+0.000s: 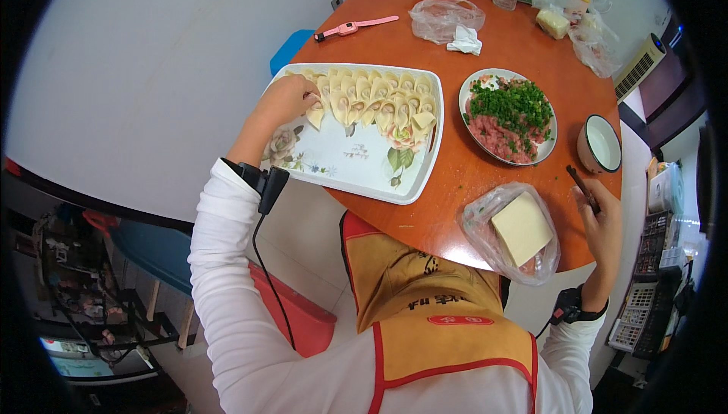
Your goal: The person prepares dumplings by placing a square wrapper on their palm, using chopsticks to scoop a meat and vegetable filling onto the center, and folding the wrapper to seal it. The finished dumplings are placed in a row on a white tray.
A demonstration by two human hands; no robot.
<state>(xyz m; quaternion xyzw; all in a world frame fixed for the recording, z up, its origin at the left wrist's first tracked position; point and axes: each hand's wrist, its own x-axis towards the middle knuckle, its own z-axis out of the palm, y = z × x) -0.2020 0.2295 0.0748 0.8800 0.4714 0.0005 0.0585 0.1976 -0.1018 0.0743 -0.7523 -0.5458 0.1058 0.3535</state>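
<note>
While the left hand (290,101) is bending over the left end of the dumplings (362,89), its fingers are bunching together; whether they are gripping one cannot be told. Rows are covering the tray (326,148) beneath and right of that hand; the tray's near part is showing bare. Filling (512,114) is lying unused far-left of the right hand (603,217), wrappers (522,228) left of it; that hand is clasping a dark utensil (582,186). The dumplings are appearing pale, folded and pointed, with pinkish centres showing.
</note>
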